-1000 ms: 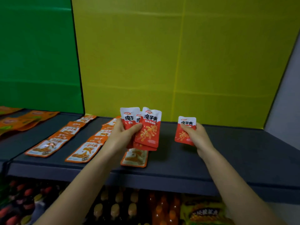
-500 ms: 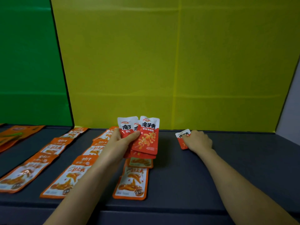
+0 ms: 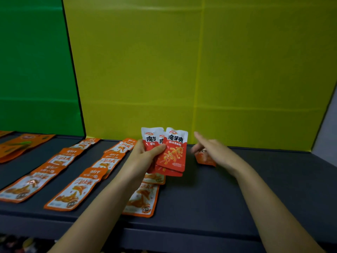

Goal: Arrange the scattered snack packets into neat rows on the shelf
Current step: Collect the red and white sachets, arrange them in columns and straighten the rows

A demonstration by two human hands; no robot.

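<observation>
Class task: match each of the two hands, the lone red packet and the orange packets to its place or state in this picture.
1 left hand
2 right hand
3 lone red packet
4 orange packets

A in rows on the shelf
B open, fingers extended
C grips fanned red packets
D partly hidden behind the right hand

Pairs: 1-C, 2-B, 3-D, 4-A

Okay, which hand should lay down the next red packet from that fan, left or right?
Probably the right hand: its fingers are straight and free, just above the small red foil packet lying on the dark shelf. The left hand is busy holding the fan of red-and-white foil packets.
</observation>
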